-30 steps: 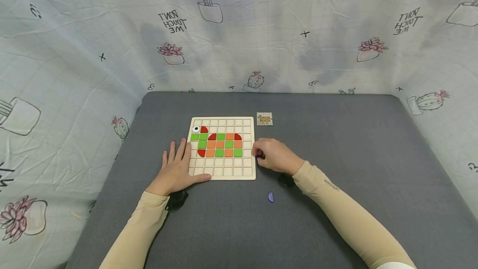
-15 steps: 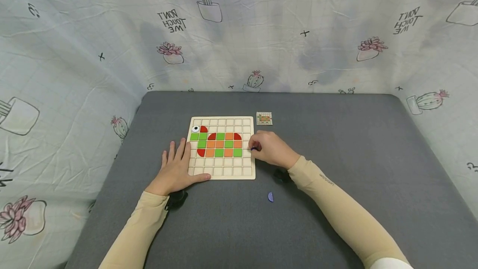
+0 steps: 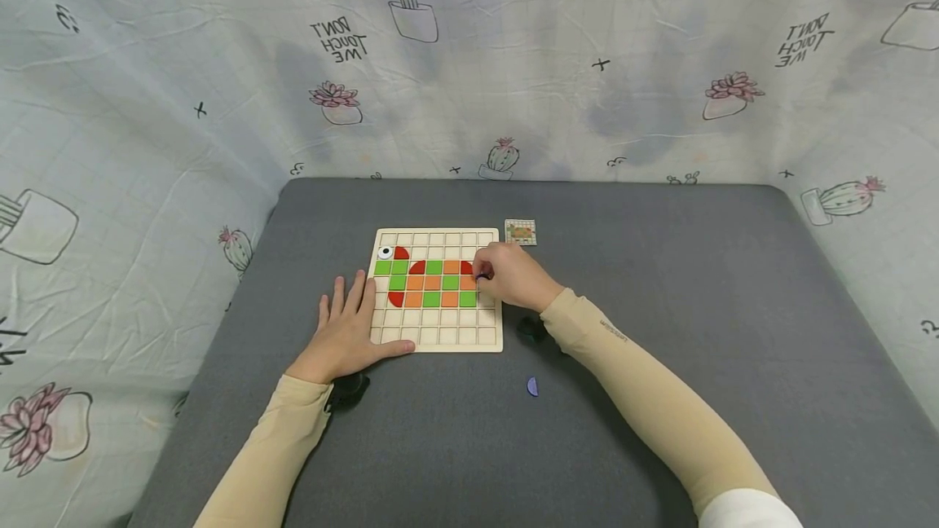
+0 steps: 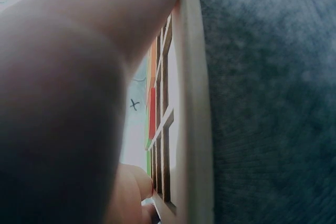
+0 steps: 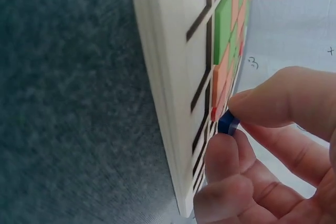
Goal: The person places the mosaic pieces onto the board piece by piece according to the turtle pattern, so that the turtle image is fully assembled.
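Note:
A pale wooden grid board [image 3: 440, 345] lies on the table, with green [image 3: 434, 267], orange [image 3: 414, 283] and red [image 3: 401, 253] tiles in its squares and a white eye tile [image 3: 385, 253] at upper left. My left hand [image 3: 341, 341] rests with fingers spread along the board's left edge, thumb at the lower rim. Over the board's right side, my right hand [image 3: 517, 277] pinches a small dark blue tile [image 5: 229, 123] between thumb and fingers, close to the red tile at the pattern's right end. The blue tile's full outline is hidden by the fingers.
A blue-violet half-round tile [image 3: 532, 386] lies on the grey table [image 3: 623, 226], in front of the board's right corner. Behind my right hand is a small picture card [image 3: 520, 232]. A printed cloth [image 3: 550, 63] hangs around the table's back and sides.
My right hand, pinching the blue tile, has moved left and away from me, from beside the board's right edge to above its right squares. The left hand has stayed in place.

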`<state>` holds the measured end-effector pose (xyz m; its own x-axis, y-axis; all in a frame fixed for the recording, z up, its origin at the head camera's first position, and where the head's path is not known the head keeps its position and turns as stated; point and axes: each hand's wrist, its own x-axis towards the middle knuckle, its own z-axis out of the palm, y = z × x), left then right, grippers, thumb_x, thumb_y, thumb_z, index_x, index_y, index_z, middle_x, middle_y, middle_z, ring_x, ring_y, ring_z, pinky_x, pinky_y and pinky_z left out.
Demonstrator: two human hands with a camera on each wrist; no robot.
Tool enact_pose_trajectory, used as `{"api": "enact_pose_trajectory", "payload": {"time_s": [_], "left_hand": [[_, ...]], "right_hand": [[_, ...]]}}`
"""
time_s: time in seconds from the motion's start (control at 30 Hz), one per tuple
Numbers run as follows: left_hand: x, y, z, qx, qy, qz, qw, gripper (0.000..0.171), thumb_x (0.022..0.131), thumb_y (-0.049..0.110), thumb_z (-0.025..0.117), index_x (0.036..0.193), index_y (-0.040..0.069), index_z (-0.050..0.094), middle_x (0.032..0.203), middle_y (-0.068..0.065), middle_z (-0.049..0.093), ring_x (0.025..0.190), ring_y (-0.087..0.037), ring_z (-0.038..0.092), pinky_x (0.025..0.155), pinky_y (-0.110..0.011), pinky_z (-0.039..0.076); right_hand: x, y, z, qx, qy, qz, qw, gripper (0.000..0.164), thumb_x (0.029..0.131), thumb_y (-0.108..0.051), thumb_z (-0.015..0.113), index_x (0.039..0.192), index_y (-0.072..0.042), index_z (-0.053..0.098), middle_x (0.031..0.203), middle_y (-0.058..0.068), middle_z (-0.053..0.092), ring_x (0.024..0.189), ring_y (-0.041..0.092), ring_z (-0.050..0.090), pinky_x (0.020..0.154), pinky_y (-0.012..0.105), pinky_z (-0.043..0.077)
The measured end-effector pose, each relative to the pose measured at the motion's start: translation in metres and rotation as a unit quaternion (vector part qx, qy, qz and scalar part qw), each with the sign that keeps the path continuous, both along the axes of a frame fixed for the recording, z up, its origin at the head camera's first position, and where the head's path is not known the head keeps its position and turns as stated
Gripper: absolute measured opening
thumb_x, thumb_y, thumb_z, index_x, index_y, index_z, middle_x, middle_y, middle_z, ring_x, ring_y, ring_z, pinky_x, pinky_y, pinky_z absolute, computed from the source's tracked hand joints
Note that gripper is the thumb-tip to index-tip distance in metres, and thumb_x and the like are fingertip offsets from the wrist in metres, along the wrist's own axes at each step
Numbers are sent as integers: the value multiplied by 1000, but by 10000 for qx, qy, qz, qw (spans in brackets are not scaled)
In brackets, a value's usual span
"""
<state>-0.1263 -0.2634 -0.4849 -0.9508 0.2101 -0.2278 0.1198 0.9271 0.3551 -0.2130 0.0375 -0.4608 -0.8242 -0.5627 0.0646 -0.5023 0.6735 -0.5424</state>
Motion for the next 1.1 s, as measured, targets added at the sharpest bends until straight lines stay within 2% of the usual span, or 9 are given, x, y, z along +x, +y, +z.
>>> {"api": "enact_pose_trajectory", "payload": {"time_s": [0.17, 0.27, 0.3, 0.4, 0.5, 0.53, 0.63, 1.1], "left_hand": [[0, 0, -1, 0, 3, 1, 10000, 133, 80, 76, 72, 165, -4, 7, 173, -28, 1, 156, -57, -6, 121, -76, 1], [-1, -1, -2, 3, 2, -3, 10000, 134, 81, 77, 71, 165, -4, 7, 173, -28, 0, 156, -57, -6, 121, -76, 1], [-1, -1, -2, 3, 3, -6, 10000, 134, 81, 77, 71, 165, -4, 7, 173, -28, 0, 156, -57, -6, 121, -76, 1], [0, -1, -2, 1, 14, -6, 10000, 134, 80, 77, 71, 165, -4, 7, 173, -28, 0, 156, -57, -6, 121, -76, 1], [0, -1, -1, -17, 21, -6, 10000, 133, 80, 77, 71, 165, -4, 8, 173, -28, 0, 156, -57, -6, 120, -77, 1], [0, -1, -1, -23, 21, -6, 10000, 133, 81, 77, 71, 165, -4, 8, 173, -28, 0, 156, -57, -6, 120, -77, 1], [0, -1, -1, -24, 14, -10, 10000, 133, 81, 77, 71, 165, -4, 7, 173, -28, 0, 156, -57, -6, 120, -76, 1], [1, -1, 0, -13, -6, -21, 10000, 133, 81, 77, 69, 166, -3, 6, 173, -27, -1, 157, -57, -8, 120, -76, 1]], "right_hand": [[-2, -2, -2, 145, -67, -46, 9999, 6, 91, -5, 73, 92, -10, 76, 88, 3, 72, 78, 17, 62, 75, 35, 52], [-3, -2, -4, 148, -88, -55, 9998, 7, 91, -5, 73, 91, -11, 76, 89, 3, 72, 78, 16, 62, 79, 40, 54], [-3, -1, -4, 145, -73, -59, 9999, 7, 91, -5, 73, 91, -11, 76, 88, 3, 71, 77, 16, 62, 84, 43, 55], [-2, 1, -6, 119, -62, -82, 9999, 7, 91, -5, 73, 89, -12, 76, 88, 3, 70, 76, 16, 60, 85, 45, 56], [-1, 3, -7, 143, -76, -148, 9998, 8, 91, -6, 73, 88, -13, 76, 87, 2, 69, 75, 15, 59, 78, 39, 56], [-1, 3, -8, 152, -106, -169, 9997, 9, 91, -6, 72, 88, -13, 76, 87, 2, 69, 75, 15, 59, 71, 36, 53], [-1, 5, -9, 201, -165, -222, 9994, 9, 91, -7, 72, 88, -14, 76, 86, 1, 69, 75, 15, 59, 66, 30, 50], [0, 10, -8, 65, -467, -104, 9988, 12, 92, -4, 69, 92, -14, 76, 89, 2, 70, 78, 14, 62, 71, 31, 53]]}}
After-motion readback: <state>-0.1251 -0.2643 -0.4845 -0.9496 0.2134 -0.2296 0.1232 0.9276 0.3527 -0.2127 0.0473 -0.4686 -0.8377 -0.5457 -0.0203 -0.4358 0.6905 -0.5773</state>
